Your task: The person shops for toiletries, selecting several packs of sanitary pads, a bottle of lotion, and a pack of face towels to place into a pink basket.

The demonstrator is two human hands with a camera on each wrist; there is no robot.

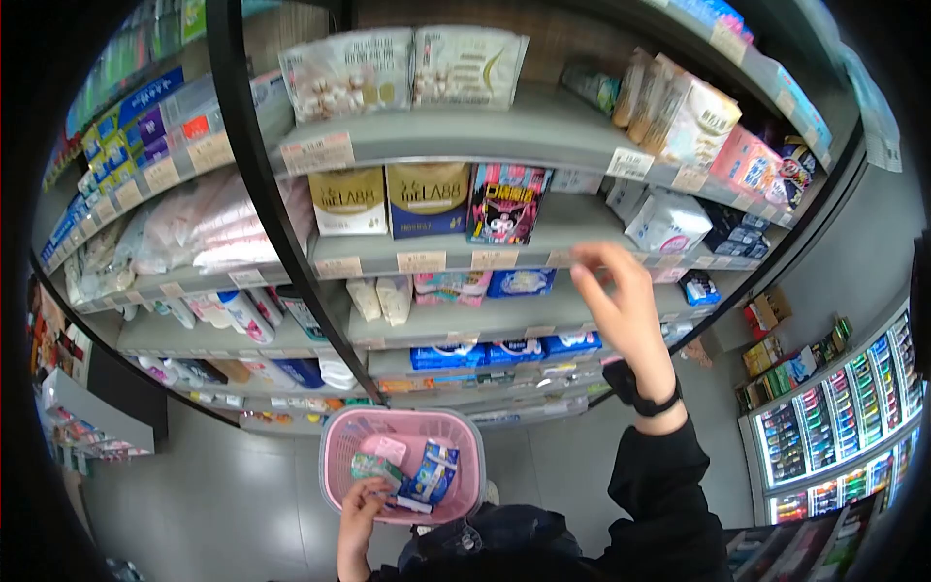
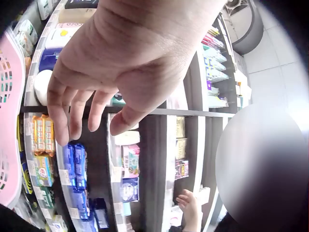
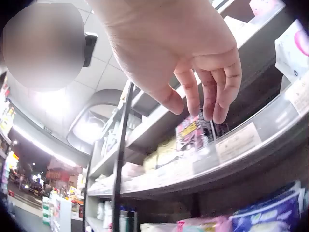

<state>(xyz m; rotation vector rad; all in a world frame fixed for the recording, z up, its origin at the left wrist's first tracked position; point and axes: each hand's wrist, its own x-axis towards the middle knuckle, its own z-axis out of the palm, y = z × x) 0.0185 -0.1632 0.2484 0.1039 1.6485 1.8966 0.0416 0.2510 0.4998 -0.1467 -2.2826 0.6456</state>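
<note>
The right hand [image 1: 626, 306] is raised before the middle shelves, fingers apart and loosely bent, holding nothing. In the right wrist view, the right hand [image 3: 178, 63] hangs near a black and pink box [image 3: 190, 134]. That black and pink box [image 1: 506, 204] stands beside a blue and gold box [image 1: 427, 202] and a white and gold one [image 1: 349, 202]. The left hand [image 1: 359, 519] is over the near rim of the pink basket [image 1: 468, 466]; whether it touches is unclear. Inside lie a blue packet [image 1: 432, 472], a pink item [image 1: 390, 449] and a green box [image 1: 376, 468]. The left wrist view shows the left hand [image 2: 120, 63] empty.
Large white packs [image 1: 470, 68] stand on the upper shelf. Blue packages [image 1: 524, 282] and pink ones sit on the shelf below the boxes. A black upright post [image 1: 281, 213] divides the shelving. Lit drink coolers [image 1: 839, 417] stand at the right. Floor [image 1: 252, 495] surrounds the basket.
</note>
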